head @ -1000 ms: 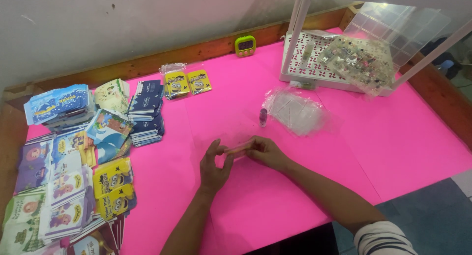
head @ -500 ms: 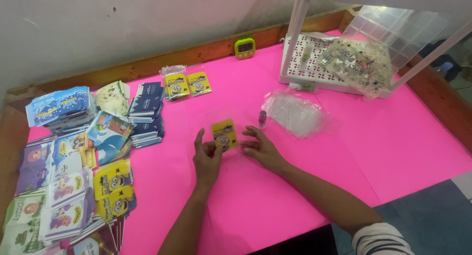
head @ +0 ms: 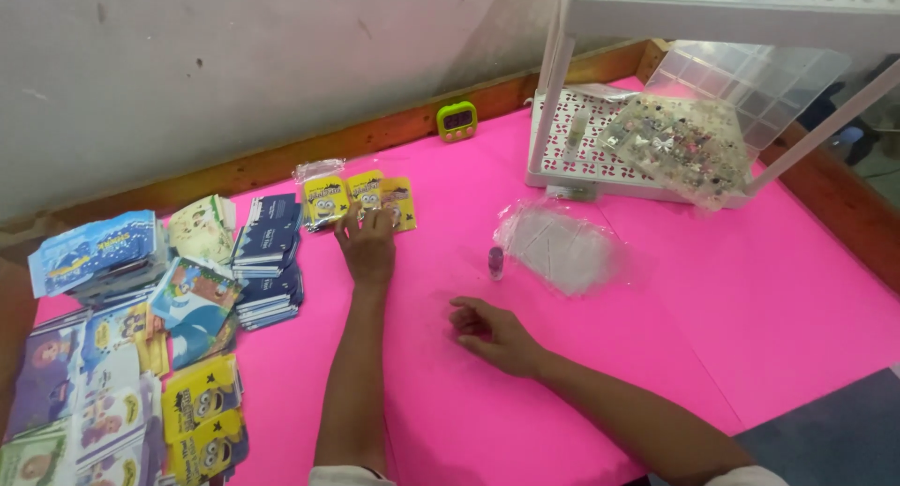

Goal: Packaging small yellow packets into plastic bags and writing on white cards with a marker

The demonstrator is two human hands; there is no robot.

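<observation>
Three yellow cartoon packets [head: 364, 195] lie in a row at the far side of the pink table [head: 731, 299]. My left hand [head: 367, 247] is stretched out flat to them, fingers apart, fingertips resting on the lower edges of the middle and right packets. My right hand [head: 495, 336] rests on the table nearer to me, fingers loosely bent, with nothing in it. A small dark vial [head: 496, 261] stands just beyond the right hand, beside a crumpled clear plastic bag [head: 562, 247].
Stacks of printed packets fill the left side: light blue [head: 94, 252], dark blue [head: 267, 261], yellow [head: 202, 416]. A green timer [head: 457, 120] sits by the wooden border. A white rack [head: 553, 92] at the far right holds a bag of beads [head: 680, 149] and a clear compartment box [head: 750, 74].
Both hands held a yellow packet at mid-table. The left hand has carried it forward and laid it beside the two yellow packets; the right hand has let go and stayed back.
</observation>
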